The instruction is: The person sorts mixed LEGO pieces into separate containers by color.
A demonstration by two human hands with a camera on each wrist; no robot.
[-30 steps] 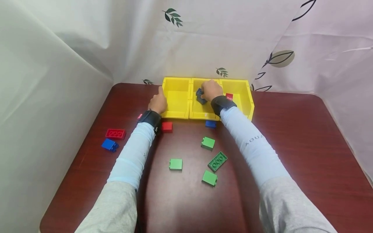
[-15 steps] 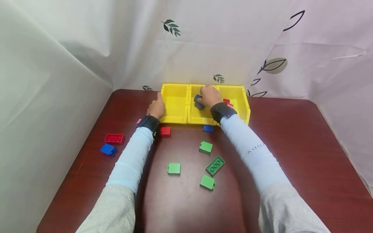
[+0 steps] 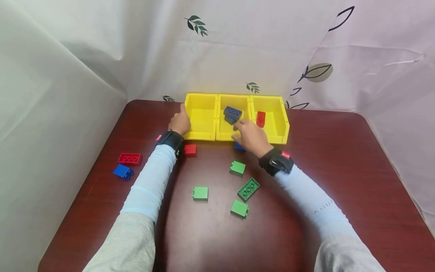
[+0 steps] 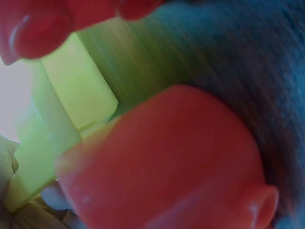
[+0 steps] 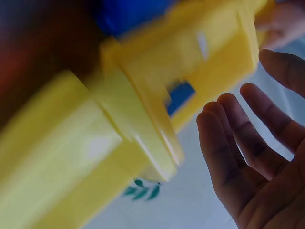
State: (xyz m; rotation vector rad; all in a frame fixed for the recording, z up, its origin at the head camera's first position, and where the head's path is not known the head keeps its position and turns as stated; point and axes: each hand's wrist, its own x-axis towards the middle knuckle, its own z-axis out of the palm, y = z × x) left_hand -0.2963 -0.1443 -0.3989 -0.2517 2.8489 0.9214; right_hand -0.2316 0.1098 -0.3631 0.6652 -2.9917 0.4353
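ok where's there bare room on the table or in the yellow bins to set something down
Bare: the table right of the right sleeve; its front between both sleeves, nearer than the green bricks; the floor of the left yellow bin. Crowded: among the green bricks, and the middle bin, with blue bricks near the right hand.

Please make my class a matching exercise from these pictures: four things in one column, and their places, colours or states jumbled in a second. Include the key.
Column 1
1. Left hand
2. Right hand
3. Brick in the right compartment
4. Bricks in the middle compartment

Column 2
A. Blue
B. At the left end of the yellow tray
C. Red
D. Holding nothing

Pairs: 1-B, 2-D, 3-C, 4-A
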